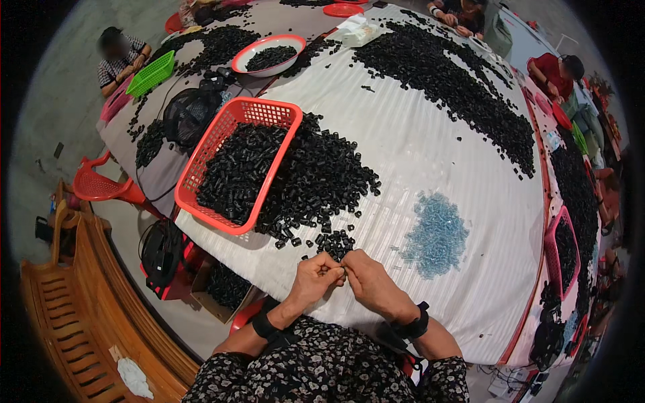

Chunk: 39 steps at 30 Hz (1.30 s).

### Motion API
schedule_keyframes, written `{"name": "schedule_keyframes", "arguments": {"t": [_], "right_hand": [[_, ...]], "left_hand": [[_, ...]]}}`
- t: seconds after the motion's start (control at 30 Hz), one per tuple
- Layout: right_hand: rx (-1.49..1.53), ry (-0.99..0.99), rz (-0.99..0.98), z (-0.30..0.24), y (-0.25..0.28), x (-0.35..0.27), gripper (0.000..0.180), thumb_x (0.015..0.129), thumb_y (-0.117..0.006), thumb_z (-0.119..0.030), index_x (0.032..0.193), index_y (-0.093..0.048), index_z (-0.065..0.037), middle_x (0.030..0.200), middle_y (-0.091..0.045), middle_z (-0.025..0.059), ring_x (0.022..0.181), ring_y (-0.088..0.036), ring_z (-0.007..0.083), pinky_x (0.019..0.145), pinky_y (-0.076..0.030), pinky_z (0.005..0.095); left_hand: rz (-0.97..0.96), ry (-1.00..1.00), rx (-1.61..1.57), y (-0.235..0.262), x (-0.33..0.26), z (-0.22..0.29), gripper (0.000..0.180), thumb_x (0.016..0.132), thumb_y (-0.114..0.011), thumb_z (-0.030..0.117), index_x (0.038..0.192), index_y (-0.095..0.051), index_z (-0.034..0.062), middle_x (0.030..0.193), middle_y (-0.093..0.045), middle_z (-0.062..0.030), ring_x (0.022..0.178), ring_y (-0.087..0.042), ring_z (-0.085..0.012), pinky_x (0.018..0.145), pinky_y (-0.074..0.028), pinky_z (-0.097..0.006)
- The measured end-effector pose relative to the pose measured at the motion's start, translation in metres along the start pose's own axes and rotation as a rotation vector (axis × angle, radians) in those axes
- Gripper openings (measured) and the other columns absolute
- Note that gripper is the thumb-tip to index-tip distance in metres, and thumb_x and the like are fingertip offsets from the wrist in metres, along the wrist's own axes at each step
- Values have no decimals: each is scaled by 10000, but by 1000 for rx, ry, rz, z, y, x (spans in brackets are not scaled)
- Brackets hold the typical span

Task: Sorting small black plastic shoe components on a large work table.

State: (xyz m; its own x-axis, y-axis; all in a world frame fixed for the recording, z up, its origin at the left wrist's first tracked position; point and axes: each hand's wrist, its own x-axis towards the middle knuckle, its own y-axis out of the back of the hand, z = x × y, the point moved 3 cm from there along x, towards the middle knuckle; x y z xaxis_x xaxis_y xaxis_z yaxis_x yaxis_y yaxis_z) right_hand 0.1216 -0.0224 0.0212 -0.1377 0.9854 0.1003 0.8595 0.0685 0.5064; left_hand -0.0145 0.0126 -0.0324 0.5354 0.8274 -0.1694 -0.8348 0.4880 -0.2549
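My left hand (pixel 316 277) and my right hand (pixel 368 279) meet fingertip to fingertip at the table's near edge, pinching a small black part (pixel 341 270) between them. Just beyond the fingers lies a little cluster of black plastic parts (pixel 336 243), the tail of a big heap (pixel 322 178). A red mesh basket (pixel 236 161), full of the same black parts, sits left of that heap. To the right of my hands is a patch of small clear blue pieces (pixel 437 235). Both wrists wear black bands.
The white striped table cover (pixel 416 134) carries another long black heap (pixel 450 74) at the far side, a white bowl with a red rim (pixel 269 55) and a green basket (pixel 152 74). Other people sit around the tables. A red stool (pixel 101 185) and a wooden bench (pixel 74 316) stand left.
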Motion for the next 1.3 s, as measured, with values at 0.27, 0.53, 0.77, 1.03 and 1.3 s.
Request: {"name": "schedule_keyframes", "arguments": {"t": [0.27,0.53,0.77,1.03,1.3], "right_hand": [[-224,162,30,-20,-2,0,152,785,-542,-21,898,-450,18,794,-447,183,750,-483,344,646,-416,406],[-472,246,116,-17,-12,-3,213,724,-589,-63,883,-470,15,762,-432,141,719,-469,292,622,-408,370],[-597,272,181,-16,-16,-2,224,669,-617,-109,822,-466,-48,760,-422,75,715,-465,221,611,-408,316],[-434,260,197,-8,-14,-4,245,684,-613,-65,893,-503,1,752,-451,135,682,-490,287,600,-414,373],[285,-281,-25,-9,18,1,140,864,-490,-97,910,-490,35,730,-557,153,645,-579,207,573,-449,324]], "left_hand": [[70,63,-173,1,0,1,32,839,-578,-15,811,-562,-16,725,-611,-52,631,-556,-77,592,-471,-211],[118,126,-427,-8,0,-1,66,828,-573,-37,779,-562,7,716,-591,-38,631,-532,-73,591,-448,-199],[148,95,-356,-7,0,-6,73,832,-577,-6,771,-544,17,732,-591,-32,616,-537,-75,576,-451,-201],[143,192,-399,-9,-1,-5,62,848,-575,-4,794,-544,-5,702,-575,-34,607,-532,-77,556,-444,-202],[44,136,-334,-7,-2,1,56,880,-545,30,887,-568,-20,778,-632,-97,645,-595,-117,611,-514,-248]]}}
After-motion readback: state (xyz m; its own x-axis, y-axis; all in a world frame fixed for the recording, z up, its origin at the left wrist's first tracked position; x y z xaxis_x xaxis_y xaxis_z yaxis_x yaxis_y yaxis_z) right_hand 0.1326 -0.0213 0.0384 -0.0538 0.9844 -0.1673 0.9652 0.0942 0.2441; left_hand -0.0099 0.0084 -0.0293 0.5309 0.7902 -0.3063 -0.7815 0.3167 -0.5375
